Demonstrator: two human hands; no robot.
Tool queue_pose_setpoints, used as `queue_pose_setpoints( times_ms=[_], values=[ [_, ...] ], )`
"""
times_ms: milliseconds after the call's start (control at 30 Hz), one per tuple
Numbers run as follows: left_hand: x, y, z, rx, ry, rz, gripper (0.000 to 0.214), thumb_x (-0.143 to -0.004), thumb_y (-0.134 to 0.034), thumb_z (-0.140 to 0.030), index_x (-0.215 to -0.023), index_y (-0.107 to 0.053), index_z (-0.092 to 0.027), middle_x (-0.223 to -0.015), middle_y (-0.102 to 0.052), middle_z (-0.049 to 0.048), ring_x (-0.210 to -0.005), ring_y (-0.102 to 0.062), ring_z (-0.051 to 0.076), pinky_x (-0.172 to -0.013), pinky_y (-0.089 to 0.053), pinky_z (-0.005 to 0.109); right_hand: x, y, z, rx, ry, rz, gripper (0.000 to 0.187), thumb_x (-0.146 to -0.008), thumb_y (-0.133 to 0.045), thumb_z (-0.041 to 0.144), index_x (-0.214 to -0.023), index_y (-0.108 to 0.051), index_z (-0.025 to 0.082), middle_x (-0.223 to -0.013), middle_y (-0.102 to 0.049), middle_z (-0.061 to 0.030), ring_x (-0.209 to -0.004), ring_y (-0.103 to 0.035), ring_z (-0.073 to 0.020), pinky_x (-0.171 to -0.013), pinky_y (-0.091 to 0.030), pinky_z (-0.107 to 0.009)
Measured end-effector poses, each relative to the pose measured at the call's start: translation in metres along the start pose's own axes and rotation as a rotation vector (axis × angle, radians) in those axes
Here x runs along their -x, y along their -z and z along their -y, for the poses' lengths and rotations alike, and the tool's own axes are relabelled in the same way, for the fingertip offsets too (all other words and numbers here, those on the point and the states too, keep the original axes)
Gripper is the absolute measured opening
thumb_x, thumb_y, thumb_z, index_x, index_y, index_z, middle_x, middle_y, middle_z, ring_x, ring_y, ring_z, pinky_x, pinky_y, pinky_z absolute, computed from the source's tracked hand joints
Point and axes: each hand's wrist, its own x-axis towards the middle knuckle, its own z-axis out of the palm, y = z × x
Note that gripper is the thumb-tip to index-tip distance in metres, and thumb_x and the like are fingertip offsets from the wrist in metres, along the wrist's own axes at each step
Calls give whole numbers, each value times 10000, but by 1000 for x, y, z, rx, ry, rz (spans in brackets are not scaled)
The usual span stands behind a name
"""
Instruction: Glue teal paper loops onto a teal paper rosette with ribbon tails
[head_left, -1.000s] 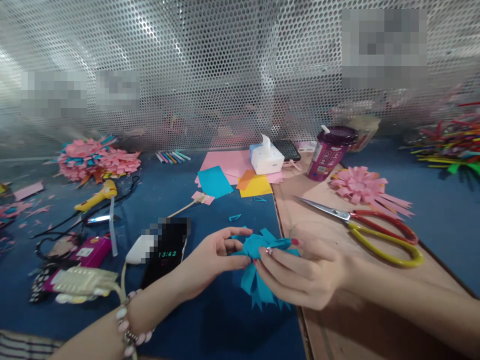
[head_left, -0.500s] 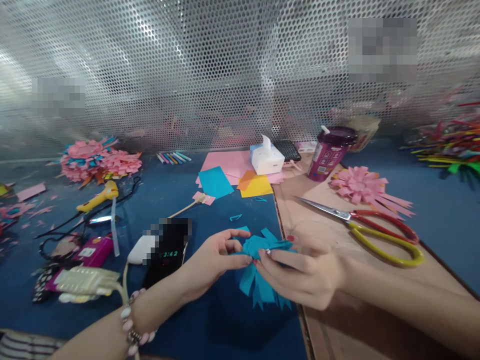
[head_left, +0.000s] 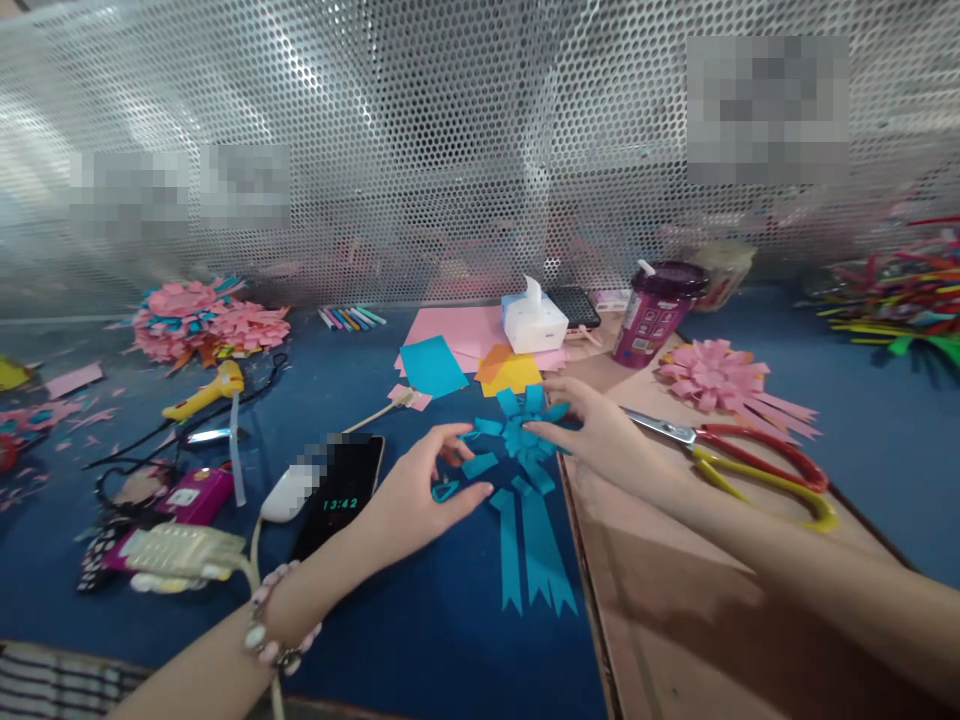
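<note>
A blue paper flower [head_left: 525, 440] with cut petals and long notched tails lies on the dark blue table, tails toward me. My right hand [head_left: 600, 425] grips its right side, the thumb over the petals near the centre. My left hand [head_left: 431, 485] is open at the flower's left, fingers apart and curved around the left petals, holding nothing. A small blue paper loop [head_left: 445, 491] sits under its fingers. Right of my right hand lie scissors [head_left: 697, 440] with red and yellow handles, partly behind my wrist.
A pink paper flower [head_left: 712, 372] and a purple cup [head_left: 658, 315] stand at the right. Behind are a tissue pack [head_left: 534, 322] and blue paper [head_left: 433, 366]. To the left are a phone [head_left: 345, 485], a white charger [head_left: 291, 492], a yellow glue gun [head_left: 206, 393] and pink flowers [head_left: 184, 318].
The blue flower went from being held up between both hands to lying on the table, tails spread. My left hand has opened and drawn off it; my right hand moved up and away.
</note>
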Motion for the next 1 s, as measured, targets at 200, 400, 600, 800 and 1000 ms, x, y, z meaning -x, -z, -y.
queue_pose_setpoints(
  times_ms=[200,400,600,800,1000],
  values=[
    [0,-14,8,-508,-205,1,538,-805,-619,-426,-1269,-457,-207,-1026,-578,95,-976,-504,277,-877,-380,428,-4,-13,-20,58,-214,77,387,-805,-613,364,-1119,-559,145,-892,-680,-70,-703,-628,-170,-572,-481,-269],
    [-9,-13,15,-531,-140,-84,362,-863,-554,-325,-1207,-514,-217,-1089,-607,90,-1032,-496,275,-905,-349,423,-5,-12,-32,127,-133,103,311,-828,-566,361,-1058,-589,152,-925,-674,-73,-732,-615,-170,-617,-464,-282],
    [-12,2,4,-322,-66,-98,379,-807,-624,-299,-1173,-553,-235,-909,-643,26,-917,-570,211,-832,-398,341,-5,-13,-36,95,-37,100,325,-835,-547,448,-982,-635,172,-869,-667,-44,-684,-579,-153,-620,-447,-281],
    [-22,88,-15,-325,-15,-343,531,-760,-689,-381,-1250,-540,-240,-835,-675,5,-692,-588,148,-683,-433,264,-2,-17,-46,43,-37,-15,313,-894,-450,404,-1040,-600,171,-902,-643,-46,-760,-581,-163,-672,-462,-291],
    [-21,195,18,-335,227,-488,447,-822,-640,-339,-1223,-550,-165,-899,-683,-9,-627,-592,93,-507,-368,152,-2,-16,-47,31,-36,-4,293,-892,-442,392,-1021,-605,186,-827,-636,-28,-714,-579,-162,-635,-460,-288]
  ],
)
